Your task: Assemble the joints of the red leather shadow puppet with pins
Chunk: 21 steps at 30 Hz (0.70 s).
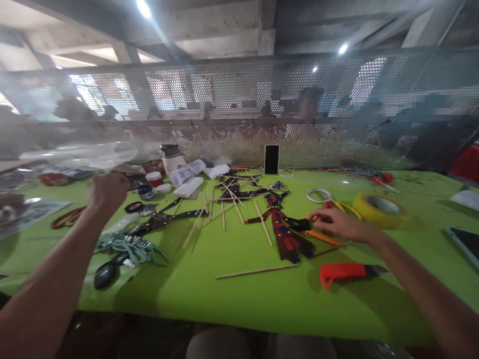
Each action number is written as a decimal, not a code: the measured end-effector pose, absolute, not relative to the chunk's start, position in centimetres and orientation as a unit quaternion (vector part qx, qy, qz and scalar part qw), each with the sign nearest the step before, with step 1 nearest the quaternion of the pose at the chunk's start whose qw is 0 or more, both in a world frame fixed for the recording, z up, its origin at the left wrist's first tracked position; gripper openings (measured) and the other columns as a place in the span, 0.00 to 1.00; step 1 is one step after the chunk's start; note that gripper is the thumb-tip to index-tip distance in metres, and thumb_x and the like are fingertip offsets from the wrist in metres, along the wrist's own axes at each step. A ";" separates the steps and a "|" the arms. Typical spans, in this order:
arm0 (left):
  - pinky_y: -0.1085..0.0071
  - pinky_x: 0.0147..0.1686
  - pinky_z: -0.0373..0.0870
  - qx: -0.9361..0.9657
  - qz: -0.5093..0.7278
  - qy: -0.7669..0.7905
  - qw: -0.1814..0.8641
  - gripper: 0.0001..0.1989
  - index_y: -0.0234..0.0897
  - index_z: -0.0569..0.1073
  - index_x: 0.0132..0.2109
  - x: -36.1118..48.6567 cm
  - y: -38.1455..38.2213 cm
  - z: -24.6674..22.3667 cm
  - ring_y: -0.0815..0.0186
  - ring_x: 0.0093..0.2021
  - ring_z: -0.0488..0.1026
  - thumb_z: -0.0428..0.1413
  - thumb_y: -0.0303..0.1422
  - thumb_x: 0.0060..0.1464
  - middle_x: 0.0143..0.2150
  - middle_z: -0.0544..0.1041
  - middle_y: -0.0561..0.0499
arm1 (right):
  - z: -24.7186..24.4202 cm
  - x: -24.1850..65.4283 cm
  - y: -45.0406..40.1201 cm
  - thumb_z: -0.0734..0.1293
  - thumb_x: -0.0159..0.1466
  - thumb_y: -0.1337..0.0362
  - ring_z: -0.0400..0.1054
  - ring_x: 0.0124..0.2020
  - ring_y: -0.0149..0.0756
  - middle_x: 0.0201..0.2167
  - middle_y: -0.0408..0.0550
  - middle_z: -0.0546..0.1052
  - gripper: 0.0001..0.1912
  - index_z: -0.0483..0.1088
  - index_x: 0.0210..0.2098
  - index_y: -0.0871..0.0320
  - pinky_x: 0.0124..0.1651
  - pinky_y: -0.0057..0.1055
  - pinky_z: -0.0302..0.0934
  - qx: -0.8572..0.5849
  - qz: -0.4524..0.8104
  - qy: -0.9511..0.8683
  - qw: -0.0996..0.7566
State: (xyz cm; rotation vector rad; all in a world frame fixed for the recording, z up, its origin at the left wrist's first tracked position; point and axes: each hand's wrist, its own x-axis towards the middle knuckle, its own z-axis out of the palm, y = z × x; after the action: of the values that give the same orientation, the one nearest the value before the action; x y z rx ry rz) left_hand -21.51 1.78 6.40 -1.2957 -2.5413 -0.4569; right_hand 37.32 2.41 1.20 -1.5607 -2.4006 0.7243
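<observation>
My left hand is closed in a fist, raised over the table's left side near paint jars; anything inside it is hidden. My right hand is low over the table with bent fingers, a gap showing between thumb and forefinger. It is beside a jointed, flat red-and-black puppet figure with brass-coloured fasteners. An orange handle-like piece lies just under that hand; whether the fingers touch it I cannot tell. Below is a red-handled knife. One thin wooden stick lies in front of the puppet.
Dark puppet pieces and crossed sticks cover the middle. Teal cords and a black computer mouse lie left. Yellow tape is at right. A phone-like device stands by the perforated screen.
</observation>
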 end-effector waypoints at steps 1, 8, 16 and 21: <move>0.55 0.53 0.73 -0.460 -0.179 -0.861 0.119 0.12 0.31 0.76 0.49 -20.7 1.4 6.9 0.56 0.52 0.75 0.57 0.36 0.64 0.50 0.77 0.47 | 1.2 37.5 2.4 0.62 0.65 0.51 0.67 0.32 0.41 0.34 0.53 0.76 0.23 0.74 0.49 0.62 0.36 0.36 0.60 -0.527 0.244 -0.809 0.092; 0.60 0.49 0.74 -0.571 -0.330 -0.752 0.012 0.12 0.31 0.77 0.48 -12.5 -1.0 7.4 0.62 0.44 0.78 0.61 0.33 0.59 0.43 0.81 0.48 | 2.5 37.6 1.6 0.61 0.67 0.51 0.68 0.37 0.43 0.37 0.54 0.76 0.23 0.71 0.52 0.62 0.42 0.38 0.61 -0.510 0.251 -0.819 0.072; 0.71 0.36 0.75 -0.762 -0.270 -0.491 -0.326 0.05 0.34 0.79 0.34 1.1 -0.6 3.8 0.69 0.31 0.77 0.64 0.32 0.54 0.33 0.83 0.50 | 4.3 36.1 -1.6 0.72 0.57 0.50 0.69 0.37 0.41 0.36 0.47 0.75 0.17 0.71 0.34 0.57 0.40 0.34 0.62 -0.433 0.291 -0.853 -0.030; 0.70 0.38 0.74 -0.773 -0.264 -0.385 -0.430 0.06 0.33 0.77 0.35 5.6 2.8 3.6 0.69 0.33 0.77 0.61 0.33 0.57 0.34 0.82 0.49 | 3.9 34.6 -3.4 0.73 0.55 0.52 0.66 0.35 0.37 0.34 0.44 0.74 0.17 0.70 0.35 0.56 0.36 0.32 0.58 -0.411 0.289 -0.860 -0.088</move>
State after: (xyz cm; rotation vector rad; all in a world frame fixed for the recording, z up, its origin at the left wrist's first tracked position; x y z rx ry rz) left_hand 5.61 2.77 3.56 -3.4494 -1.7184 -1.1786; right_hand 34.62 -3.41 3.92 -1.3685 -2.8650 0.9639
